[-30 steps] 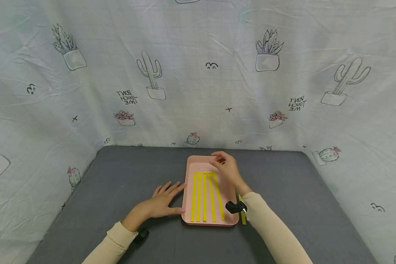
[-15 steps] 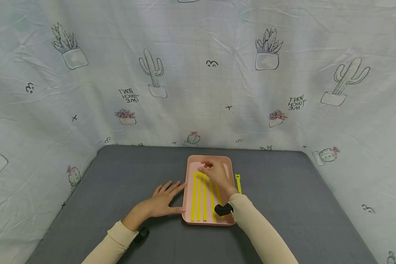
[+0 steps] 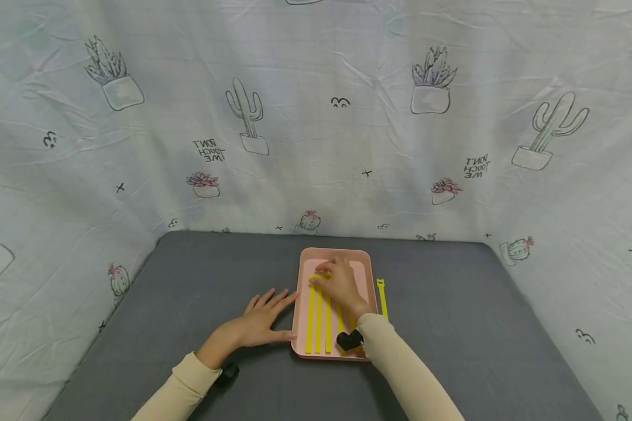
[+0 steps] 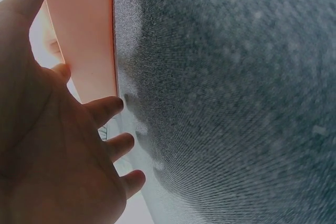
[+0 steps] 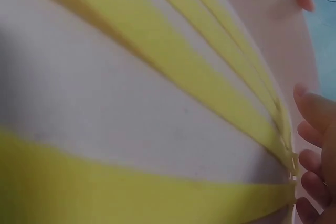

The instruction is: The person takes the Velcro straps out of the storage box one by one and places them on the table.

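Note:
A pink tray [image 3: 362, 270] holds several yellow cable straps [image 3: 318, 327] laid lengthwise, their slotted heads at the far end. My left hand [image 3: 258, 324] is spread flat beside the tray, thumb and index fingertip touching its left wall; that wall [image 4: 86, 40] shows in the left wrist view. Over the strap heads hovers my right hand [image 3: 339, 286], fingers loosely bent. In the right wrist view its fingertips [image 5: 310, 161] are close to the heads, with nothing seen between thumb and fingers. The hand and wrist hide parts of the right-hand straps.
One more yellow strap [image 3: 383, 298] lies on the grey table [image 3: 442, 327], just right of the tray, partly under the right forearm. A white curtain [image 3: 305, 146] printed with cacti stands behind and beside the table.
The right hand has moved left across the strap heads and slightly down, from the tray's right side. The strap on the table shows its head now. The left hand has stayed put.

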{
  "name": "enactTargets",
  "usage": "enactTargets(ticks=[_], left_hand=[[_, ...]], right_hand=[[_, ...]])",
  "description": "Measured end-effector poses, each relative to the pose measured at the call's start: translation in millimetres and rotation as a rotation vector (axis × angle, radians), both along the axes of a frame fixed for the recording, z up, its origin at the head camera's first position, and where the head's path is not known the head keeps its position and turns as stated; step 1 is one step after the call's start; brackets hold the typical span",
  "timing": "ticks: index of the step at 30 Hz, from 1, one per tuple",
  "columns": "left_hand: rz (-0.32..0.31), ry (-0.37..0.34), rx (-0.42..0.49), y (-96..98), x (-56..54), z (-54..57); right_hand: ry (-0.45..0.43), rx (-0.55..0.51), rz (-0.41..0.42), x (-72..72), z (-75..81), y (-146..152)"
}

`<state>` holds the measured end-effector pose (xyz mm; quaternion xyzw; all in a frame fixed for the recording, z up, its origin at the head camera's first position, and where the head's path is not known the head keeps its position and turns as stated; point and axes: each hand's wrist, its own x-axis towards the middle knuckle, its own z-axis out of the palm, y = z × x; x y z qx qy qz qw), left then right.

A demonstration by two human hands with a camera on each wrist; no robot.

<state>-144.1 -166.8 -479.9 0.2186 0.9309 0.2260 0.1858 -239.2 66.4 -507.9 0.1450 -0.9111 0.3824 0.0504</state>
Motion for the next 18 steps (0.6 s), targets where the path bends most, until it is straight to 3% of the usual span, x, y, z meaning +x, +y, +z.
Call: enactTargets(ticks=[18], left_hand=[[-0.007,0.016,0.01,-3.5,2.7,-1.2]], right_hand=[[0.053,0.14,-0.047,3.5,-2.8,-10.9]])
